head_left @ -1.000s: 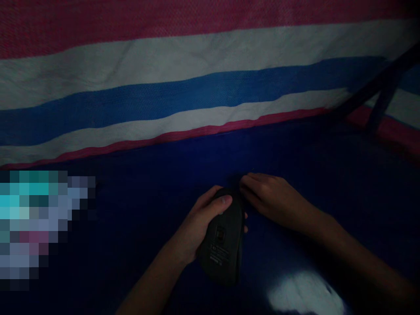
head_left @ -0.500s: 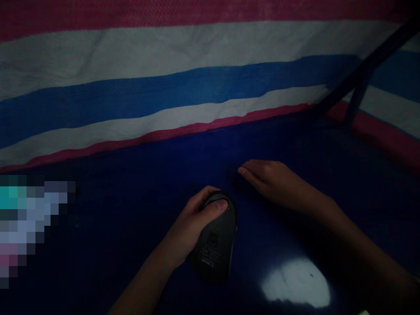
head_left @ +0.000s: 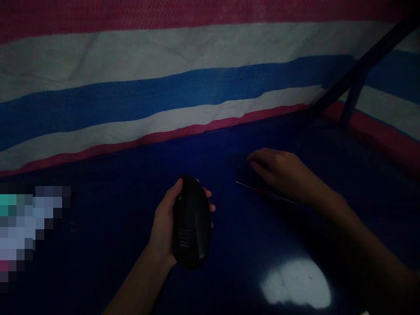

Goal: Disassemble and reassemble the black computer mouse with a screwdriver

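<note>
A black computer mouse (head_left: 193, 227) is gripped in my left hand (head_left: 164, 218). Its printed underside is partly towards me, with my thumb at its upper left edge and fingertips showing past its right side. My right hand (head_left: 278, 168) is low over the dark blue table, fingers curved and thumb slightly apart from them; no held thing shows. Just below that hand lies a thin, dark tool with a pale tip and a reddish spot, perhaps a screwdriver (head_left: 247, 186); shadow hides much of it.
The dark blue tabletop (head_left: 124, 201) has a bright light reflection near the front. Behind it hangs a red, white and blue striped sheet (head_left: 183, 89). A dark slanted bar (head_left: 357, 72) crosses the back right corner. A blurred-out patch (head_left: 29, 227) covers something at the left.
My left hand has moved left and turned the mouse, so more of its side shows. My right hand has shifted back and right, and the thin tool beneath it has come into view.
</note>
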Demonstrator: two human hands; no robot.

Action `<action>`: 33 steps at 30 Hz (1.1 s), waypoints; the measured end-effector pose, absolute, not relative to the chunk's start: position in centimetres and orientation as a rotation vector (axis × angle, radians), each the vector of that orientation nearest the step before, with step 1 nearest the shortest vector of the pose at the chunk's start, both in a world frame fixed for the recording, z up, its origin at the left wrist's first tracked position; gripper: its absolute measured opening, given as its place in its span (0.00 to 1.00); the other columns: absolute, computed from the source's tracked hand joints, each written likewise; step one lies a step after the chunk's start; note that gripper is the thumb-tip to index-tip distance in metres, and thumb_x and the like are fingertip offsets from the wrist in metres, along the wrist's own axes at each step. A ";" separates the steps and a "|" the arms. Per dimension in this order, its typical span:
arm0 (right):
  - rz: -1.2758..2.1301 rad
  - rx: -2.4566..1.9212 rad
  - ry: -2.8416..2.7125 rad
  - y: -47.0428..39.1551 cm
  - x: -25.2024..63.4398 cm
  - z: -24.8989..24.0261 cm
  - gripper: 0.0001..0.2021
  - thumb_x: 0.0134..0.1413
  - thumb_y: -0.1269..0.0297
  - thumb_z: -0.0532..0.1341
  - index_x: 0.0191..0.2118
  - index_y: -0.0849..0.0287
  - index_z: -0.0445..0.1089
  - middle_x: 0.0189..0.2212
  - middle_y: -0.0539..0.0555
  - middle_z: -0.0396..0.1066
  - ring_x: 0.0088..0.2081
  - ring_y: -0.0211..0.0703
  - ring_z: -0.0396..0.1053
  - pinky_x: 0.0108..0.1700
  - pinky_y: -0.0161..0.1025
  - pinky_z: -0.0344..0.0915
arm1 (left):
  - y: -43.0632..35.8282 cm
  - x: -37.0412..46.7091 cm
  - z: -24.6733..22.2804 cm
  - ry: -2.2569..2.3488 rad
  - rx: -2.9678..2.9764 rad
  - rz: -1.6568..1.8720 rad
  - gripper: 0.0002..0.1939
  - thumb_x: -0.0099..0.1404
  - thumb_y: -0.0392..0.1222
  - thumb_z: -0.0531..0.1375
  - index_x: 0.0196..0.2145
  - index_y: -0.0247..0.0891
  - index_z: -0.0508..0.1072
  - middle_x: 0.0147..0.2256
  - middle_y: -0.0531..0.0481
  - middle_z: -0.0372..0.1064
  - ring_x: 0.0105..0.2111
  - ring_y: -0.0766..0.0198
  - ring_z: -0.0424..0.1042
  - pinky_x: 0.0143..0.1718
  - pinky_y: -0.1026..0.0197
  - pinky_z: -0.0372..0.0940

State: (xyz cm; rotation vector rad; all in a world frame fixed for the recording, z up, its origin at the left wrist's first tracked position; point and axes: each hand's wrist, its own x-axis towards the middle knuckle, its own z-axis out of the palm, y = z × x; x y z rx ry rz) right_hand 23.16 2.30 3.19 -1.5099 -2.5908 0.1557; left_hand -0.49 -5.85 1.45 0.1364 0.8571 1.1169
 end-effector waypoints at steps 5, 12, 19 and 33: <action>0.097 -1.466 -2.667 2.3 22.1 2.3 0.13 0.62 0.66 0.52 0.46 0.58 0.72 0.41 0.56 0.73 0.38 0.43 0.71 0.38 0.36 0.63 | -6.0 -0.2 1.6 0.866 0.146 1.028 0.14 0.60 0.50 0.61 0.34 0.34 0.74 0.28 0.47 0.76 0.24 0.60 0.76 0.21 0.61 0.71; 0.056 -1.506 -2.726 2.3 21.6 1.9 0.12 0.62 0.68 0.52 0.41 0.59 0.73 0.38 0.55 0.73 0.36 0.42 0.72 0.35 0.36 0.62 | -6.0 0.0 1.7 0.912 0.208 0.947 0.16 0.58 0.52 0.61 0.34 0.33 0.74 0.28 0.46 0.75 0.24 0.61 0.75 0.21 0.64 0.69; 0.117 -1.480 -2.735 2.5 21.5 2.0 0.13 0.62 0.69 0.51 0.38 0.63 0.73 0.35 0.58 0.73 0.34 0.43 0.72 0.35 0.37 0.63 | -6.1 0.2 1.7 0.881 0.252 0.960 0.17 0.58 0.51 0.62 0.37 0.35 0.69 0.28 0.47 0.75 0.24 0.61 0.75 0.21 0.64 0.68; 0.219 -1.450 -2.778 2.1 22.0 2.7 0.14 0.54 0.80 0.51 0.36 0.62 0.73 0.34 0.56 0.74 0.31 0.39 0.72 0.34 0.34 0.65 | -6.0 0.2 1.8 0.878 0.290 0.948 0.17 0.58 0.52 0.61 0.38 0.36 0.66 0.28 0.48 0.74 0.24 0.61 0.75 0.22 0.64 0.67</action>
